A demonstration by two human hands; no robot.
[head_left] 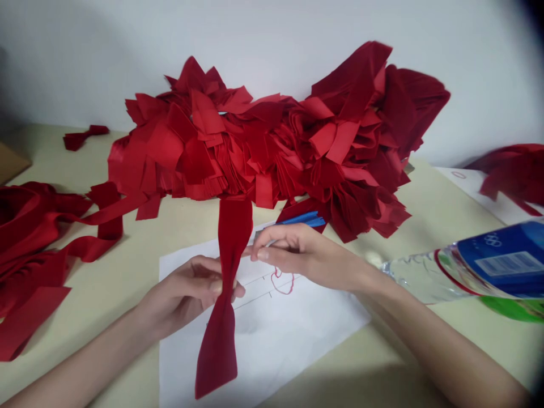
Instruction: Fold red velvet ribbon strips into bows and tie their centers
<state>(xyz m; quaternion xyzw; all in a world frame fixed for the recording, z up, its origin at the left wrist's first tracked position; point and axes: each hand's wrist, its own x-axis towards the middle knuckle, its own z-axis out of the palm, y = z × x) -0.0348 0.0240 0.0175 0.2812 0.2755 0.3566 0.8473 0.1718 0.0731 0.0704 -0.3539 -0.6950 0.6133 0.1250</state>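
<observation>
A red velvet ribbon [216, 351] hangs upright in front of me, gathered narrow at its middle and wide at both ends. My left hand [187, 292] is closed on that gathered middle, thumb in front. Just to the right of the ribbon, my right hand [293, 252] has thumb and forefinger pinched together; whatever they hold is too small to make out. Beneath both hands lies a white paper sheet [297, 340] with ruled lines and a red hand-drawn loop. A blue object [301, 219] lies behind my right hand, partly covered.
A large heap of cut red ribbon pieces [263, 141] stands against the wall. Long ribbon coils [34, 226] lie at the left, with a small gathered piece [85, 136] behind. At the right are a plastic bottle [497, 260] with a blue label and more red ribbon [518, 173] on paper.
</observation>
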